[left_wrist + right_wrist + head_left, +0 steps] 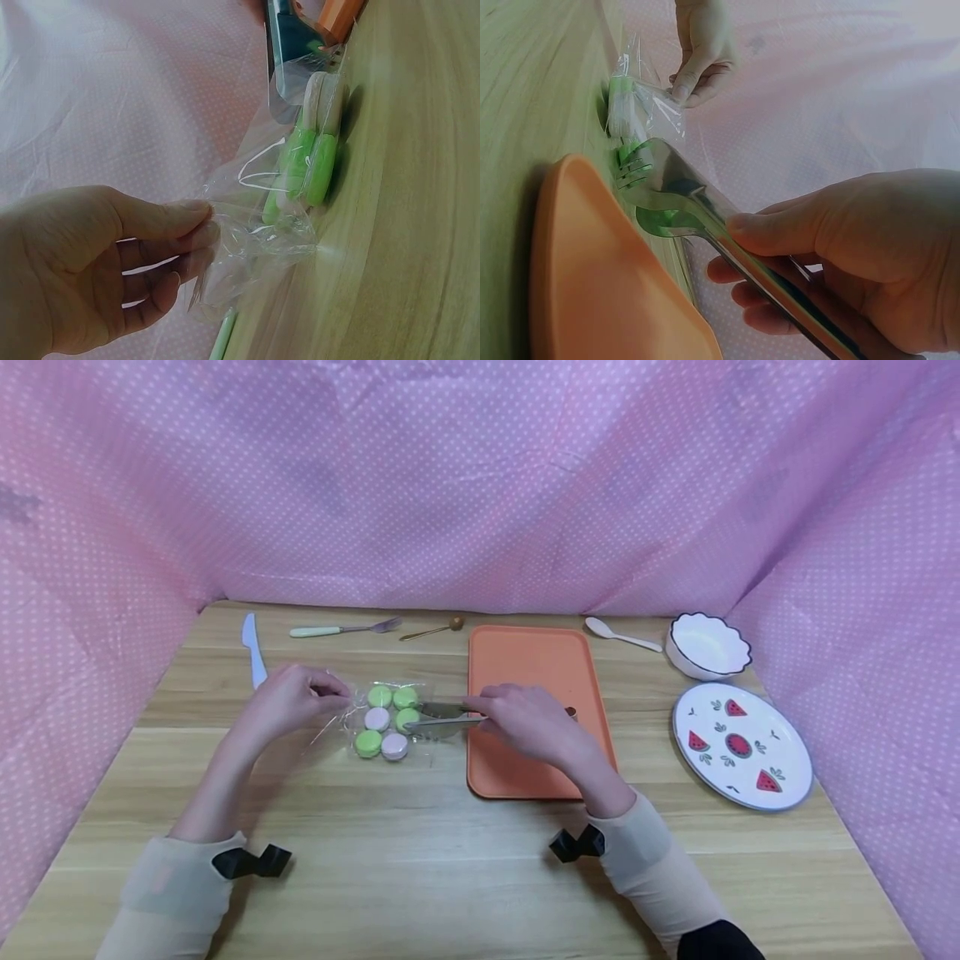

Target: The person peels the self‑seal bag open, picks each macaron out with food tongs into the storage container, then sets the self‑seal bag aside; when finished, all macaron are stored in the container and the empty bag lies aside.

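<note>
A clear plastic bag [420, 689] lies on the table with several green and pale lilac macarons [377, 719] in it. My left hand [300, 697] pinches the bag's loose end between thumb and fingertips, lifting that film off the table in the left wrist view. Metal tongs [656, 176] with fork-like slots are gripped in my right hand [528, 718], thumb along the upper arm. Their two ends stand parted at the bag's right side, overlapping a green macaron [407, 720]. The handle end is partly hidden by my right hand.
An orange tray [525, 664] lies under my right hand. Behind are a knife [252, 647], a fork [322, 632], a small golden spoon [427, 632] and a white spoon [622, 635]. To the right stand a scalloped bowl [708, 647] and a watermelon-patterned plate [783, 747].
</note>
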The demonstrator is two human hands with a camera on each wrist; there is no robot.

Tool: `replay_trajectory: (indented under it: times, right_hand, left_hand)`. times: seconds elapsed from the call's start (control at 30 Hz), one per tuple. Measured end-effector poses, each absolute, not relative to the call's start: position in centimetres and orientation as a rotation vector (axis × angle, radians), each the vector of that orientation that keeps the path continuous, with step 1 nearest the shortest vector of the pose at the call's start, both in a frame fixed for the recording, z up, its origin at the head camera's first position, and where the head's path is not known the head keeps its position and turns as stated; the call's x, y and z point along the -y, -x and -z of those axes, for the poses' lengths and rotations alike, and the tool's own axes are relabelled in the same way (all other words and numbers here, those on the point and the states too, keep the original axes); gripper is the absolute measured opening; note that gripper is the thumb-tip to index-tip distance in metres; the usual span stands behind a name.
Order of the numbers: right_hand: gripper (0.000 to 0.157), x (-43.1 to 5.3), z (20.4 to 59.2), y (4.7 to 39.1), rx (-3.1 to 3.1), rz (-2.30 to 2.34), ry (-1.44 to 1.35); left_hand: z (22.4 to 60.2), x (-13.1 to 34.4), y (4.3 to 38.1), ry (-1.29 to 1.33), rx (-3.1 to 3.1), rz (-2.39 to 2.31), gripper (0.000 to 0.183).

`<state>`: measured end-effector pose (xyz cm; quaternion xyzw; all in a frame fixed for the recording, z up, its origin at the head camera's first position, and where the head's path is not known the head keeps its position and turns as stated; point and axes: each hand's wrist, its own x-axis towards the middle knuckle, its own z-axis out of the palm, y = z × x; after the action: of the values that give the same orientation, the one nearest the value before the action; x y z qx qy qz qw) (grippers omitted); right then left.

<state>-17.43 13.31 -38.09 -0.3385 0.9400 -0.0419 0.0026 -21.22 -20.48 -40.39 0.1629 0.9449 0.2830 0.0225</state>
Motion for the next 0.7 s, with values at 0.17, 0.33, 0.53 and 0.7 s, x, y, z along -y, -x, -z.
replay_trajectory:
  times: [0.17,0.33,0.53,0.7]
  right_hand:
    - [0.034,-13.18,38.12,17.35,-2.944,0.109,1.076]
    - [0.038,-13.13,38.06,17.3,-2.936,0.097,1.063]
    - [0.037,-13.2,38.15,17.35,-2.932,0.096,1.062]
    - [0.034,-13.82,37.82,17.44,-2.95,0.143,1.057]
  left_hand:
    - [40.49,20.46,21.16,-0.49,-2.926,-0.863,0.005]
    - [40.5,20.38,21.17,-0.503,-2.939,-0.843,0.006]
    - [40.46,20.5,21.08,-0.503,-2.942,-0.847,0.006]
    - [40.4,20.58,21.08,-0.491,-2.938,-0.838,0.006]
